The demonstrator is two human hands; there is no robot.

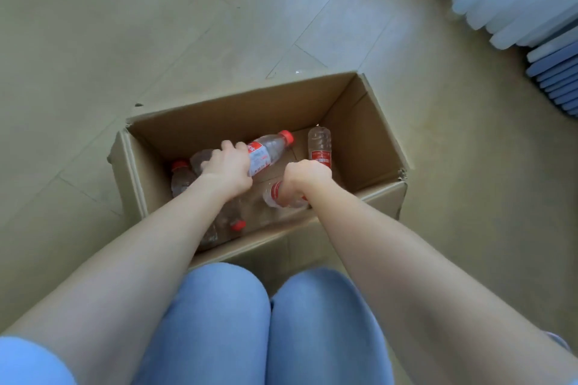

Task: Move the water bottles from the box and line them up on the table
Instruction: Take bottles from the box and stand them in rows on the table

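An open cardboard box (237, 112) stands on the floor in front of my knees. Several clear water bottles with red caps and red labels lie inside it. My left hand (228, 166) grips one bottle (269, 148) around its body, cap pointing to the far right. My right hand (305, 178) is curled round a second bottle (281, 197) near the box's front wall. Another bottle (319, 144) lies at the far right of the box. At the left lies a further bottle (181, 176), and one red cap (238, 225) shows under my left forearm.
The box sits on a beige tiled floor (156, 25). A stack of white and blue flat panels (531, 9) leans at the upper right. My knees in blue jeans (266, 322) are just below the box. No table is in view.
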